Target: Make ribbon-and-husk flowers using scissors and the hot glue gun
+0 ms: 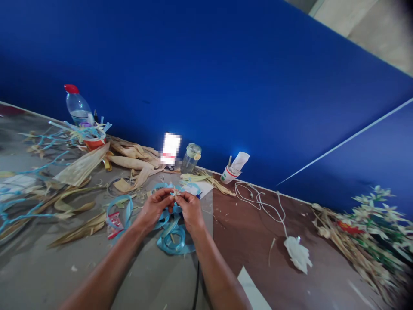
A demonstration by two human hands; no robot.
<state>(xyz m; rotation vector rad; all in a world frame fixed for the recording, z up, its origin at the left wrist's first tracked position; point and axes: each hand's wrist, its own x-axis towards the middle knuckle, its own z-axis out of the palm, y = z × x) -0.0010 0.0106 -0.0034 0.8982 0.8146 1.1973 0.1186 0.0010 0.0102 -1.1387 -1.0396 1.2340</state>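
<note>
Near the middle of the table, my left hand (pixel 156 206) and my right hand (pixel 191 211) meet with bent fingers. Between their fingertips they pinch a small pale piece (pixel 175 193), perhaps dried husk; its exact kind is too small to make out. Loops of light blue ribbon (pixel 172 246) lie under and in front of my hands. More of this ribbon curls left of my left wrist, beside a red and pink wrapped packet (pixel 115 225). Behind my fingers lies a white sheet (pixel 205 188), partly covered.
Dried corn husks (pixel 129 157) spread over the left side, with a red pot (pixel 94 142) of blue-wrapped stems and a red-capped bottle (pixel 77 105). Along the blue partition stand a glowing phone (pixel 170 148), a jar (pixel 191 158) and a cup (pixel 230 173). A white cable (pixel 261 200) and artificial flowers (pixel 377 215) lie right.
</note>
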